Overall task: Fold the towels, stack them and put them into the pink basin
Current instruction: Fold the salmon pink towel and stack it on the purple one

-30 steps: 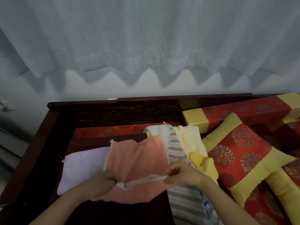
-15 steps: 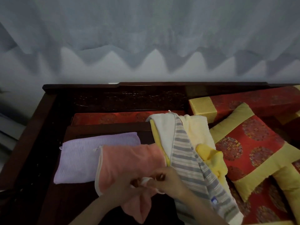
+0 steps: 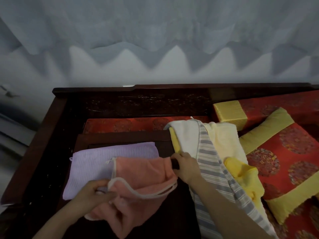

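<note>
Pale curtain (image 3: 155, 28) hangs behind a dark wooden bench (image 3: 120, 104), and from my station I see a darker wooden surface (image 3: 124, 138) resting on it. Toward the surface's left edge a purple towel (image 3: 103, 163) lies flat. At the near edge the left hand (image 3: 96, 192) has its fingers curled, pinching a white-trimmed corner of the pink towel (image 3: 141, 171). That towel lies half-folded near the middle of the surface, overlapping the purple one's right side, with a loose part sagging toward the near edge. The right hand (image 3: 185, 167) is clamped on the pink towel's far right corner. Over the surface's right edge I see a heap: a striped towel (image 3: 212, 163) across a cream towel (image 3: 222, 140) and a yellow towel (image 3: 245, 171). Red-and-gold cushions (image 3: 284, 152) lie farthest right.
</note>
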### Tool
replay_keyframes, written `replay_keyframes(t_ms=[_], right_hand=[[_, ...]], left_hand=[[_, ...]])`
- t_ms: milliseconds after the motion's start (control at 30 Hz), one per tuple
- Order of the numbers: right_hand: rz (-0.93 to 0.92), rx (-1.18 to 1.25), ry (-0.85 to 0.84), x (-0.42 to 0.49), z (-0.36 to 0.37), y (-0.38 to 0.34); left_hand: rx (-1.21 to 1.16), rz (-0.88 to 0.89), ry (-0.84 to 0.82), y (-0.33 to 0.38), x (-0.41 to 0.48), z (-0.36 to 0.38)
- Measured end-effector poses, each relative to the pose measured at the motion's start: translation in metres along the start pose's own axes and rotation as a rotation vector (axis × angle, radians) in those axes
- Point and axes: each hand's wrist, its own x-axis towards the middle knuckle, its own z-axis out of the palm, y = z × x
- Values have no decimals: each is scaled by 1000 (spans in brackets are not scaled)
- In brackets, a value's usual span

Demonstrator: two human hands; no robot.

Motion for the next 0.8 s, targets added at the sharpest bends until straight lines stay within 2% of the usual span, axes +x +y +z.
replay_keyframes(t_ms=[133, 267, 433, 500, 633, 733, 800], right_hand=[[-79, 299, 36, 7, 4, -9], [-111, 516, 94, 12, 3, -12], [-178, 572, -54, 13, 2, -16], [-119, 665, -105, 15, 1, -18], [149, 954, -244, 7, -14, -9], [80, 820, -283, 0, -23, 9], [37, 713, -239, -3, -24, 13]], left_hand=[[58, -104, 139, -44, 6, -14], [-67, -224, 362, -70, 8, -12], [-154, -277, 430, -73, 14, -5], [-136, -277, 426, -74, 15, -6], [-104, -272, 430, -76, 16, -8], [-77, -278, 429, -75, 17, -7], [-73, -279, 419, -73, 17, -5]])
